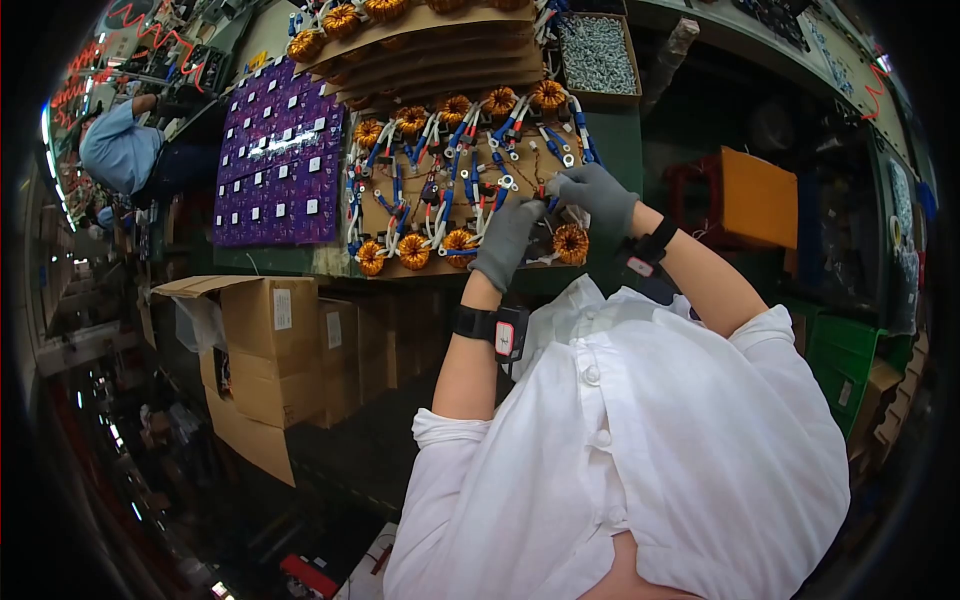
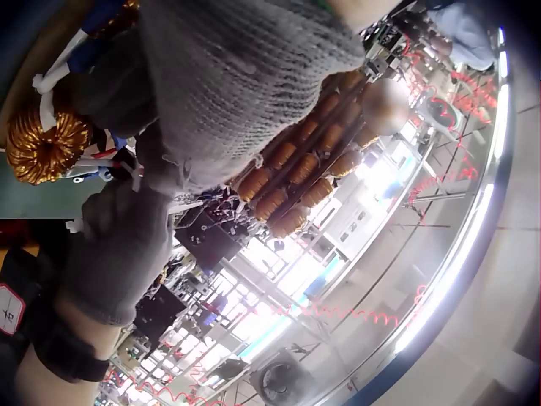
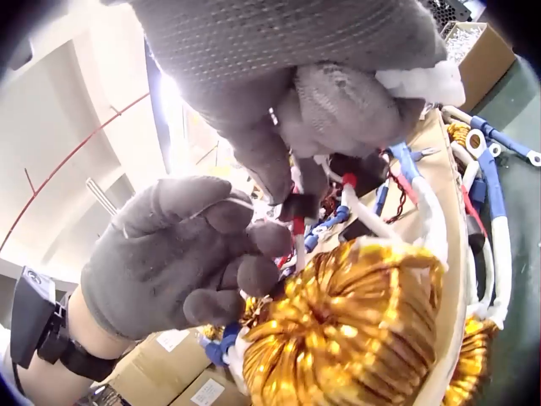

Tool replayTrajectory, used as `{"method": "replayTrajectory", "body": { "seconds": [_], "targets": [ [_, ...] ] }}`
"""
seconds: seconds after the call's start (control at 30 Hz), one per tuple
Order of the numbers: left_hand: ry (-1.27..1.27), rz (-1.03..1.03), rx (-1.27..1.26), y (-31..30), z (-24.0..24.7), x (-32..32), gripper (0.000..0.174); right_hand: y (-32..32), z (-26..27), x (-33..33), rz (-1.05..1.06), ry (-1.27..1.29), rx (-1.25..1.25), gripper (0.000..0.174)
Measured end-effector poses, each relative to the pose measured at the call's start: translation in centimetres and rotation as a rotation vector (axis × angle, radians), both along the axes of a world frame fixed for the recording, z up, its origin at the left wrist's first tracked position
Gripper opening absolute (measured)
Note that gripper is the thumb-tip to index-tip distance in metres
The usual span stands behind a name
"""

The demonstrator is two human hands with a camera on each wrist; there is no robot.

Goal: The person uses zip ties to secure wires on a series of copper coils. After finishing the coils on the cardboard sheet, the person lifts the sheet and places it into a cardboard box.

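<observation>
Both hands wear grey gloves and meet over the front right of the cardboard tray (image 1: 400, 190). The left hand (image 1: 508, 240) (image 2: 237, 85) (image 3: 186, 254) has curled fingers around a thin red-and-white cable (image 3: 298, 241). From above, the right hand (image 1: 597, 200) (image 3: 313, 85) (image 2: 122, 249) pinches a small black part (image 3: 300, 205) on that cable. A white piece (image 3: 423, 82) shows by the right hand's curled fingers. Just below the hands is a copper-wound coil (image 3: 338, 330) (image 1: 571, 243) (image 2: 46, 144). Glove fingers partly hide the contact points.
Purple circuit boards (image 1: 275, 160) lie left of the tray. Stacked cardboard layers with coils (image 1: 430, 50) stand behind it, beside a box of small metal parts (image 1: 598, 55). Cardboard boxes (image 1: 270, 340) stand below the table's left edge. Another person (image 1: 125, 150) is at far left.
</observation>
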State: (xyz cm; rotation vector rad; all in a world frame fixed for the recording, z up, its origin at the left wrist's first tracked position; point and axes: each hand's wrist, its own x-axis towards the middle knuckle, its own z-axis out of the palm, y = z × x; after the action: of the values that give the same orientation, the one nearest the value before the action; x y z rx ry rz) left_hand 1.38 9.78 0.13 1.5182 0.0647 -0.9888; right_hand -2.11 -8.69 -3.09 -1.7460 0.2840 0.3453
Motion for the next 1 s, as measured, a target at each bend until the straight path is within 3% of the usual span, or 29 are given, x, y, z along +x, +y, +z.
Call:
{"method": "replayTrajectory", "body": {
  "seconds": [0.07, 0.13, 0.2, 0.37, 0.47, 0.63, 0.73, 0.8, 0.9, 0.93, 1.0],
  "targets": [
    [-0.079, 0.028, -0.054, 0.2, -1.2, -0.4, 0.020, -0.5, -0.8, 0.2, -0.023, 0.018, 0.123, 0.035],
    [-0.160, 0.052, -0.106, 0.2, -2.6, -0.7, 0.019, -0.7, -1.1, 0.4, 0.004, 0.012, 0.081, 0.034],
    [-0.272, 0.009, -0.005, 0.0, -3.3, -1.0, 0.021, -0.8, -1.6, 0.5, 0.029, 0.013, 0.040, 0.033],
    [-0.237, 0.050, 0.069, -0.3, -3.2, -0.6, 0.019, -0.6, -1.4, 0.5, -0.093, 0.081, 0.104, 0.026],
    [-0.256, 0.061, 0.088, -0.1, -3.6, -0.6, 0.019, -0.5, 1.5, 0.5, -0.077, 0.166, 0.075, 0.024],
    [-0.232, 0.075, 0.095, -0.4, -3.0, -0.7, 0.022, -0.7, 2.0, 0.5, -0.060, 0.157, 0.103, 0.021],
    [-0.299, 0.071, 0.203, -1.4, -2.0, -1.1, 0.024, -0.6, 0.4, 0.8, -0.039, 0.067, 0.086, 0.019],
    [-0.722, 0.005, 0.476, -2.1, -1.7, -1.5, 0.030, -0.6, -0.4, 1.1, -0.037, 0.010, 0.028, 0.018],
    [-0.884, -0.151, 0.642, -2.6, -2.6, -0.8, 0.035, 0.0, -0.8, 1.1, -0.156, 0.024, 0.085, 0.016],
    [-0.881, -0.149, 0.644, -2.9, -2.6, -0.4, 0.035, 0.9, -0.8, 0.7, -0.134, 0.000, 0.085, 0.016],
    [-0.826, -0.361, 0.825, -3.6, -2.4, 0.4, 0.037, 1.1, -1.2, 0.5, -0.107, -0.021, 0.083, 0.016]
  ]
}}
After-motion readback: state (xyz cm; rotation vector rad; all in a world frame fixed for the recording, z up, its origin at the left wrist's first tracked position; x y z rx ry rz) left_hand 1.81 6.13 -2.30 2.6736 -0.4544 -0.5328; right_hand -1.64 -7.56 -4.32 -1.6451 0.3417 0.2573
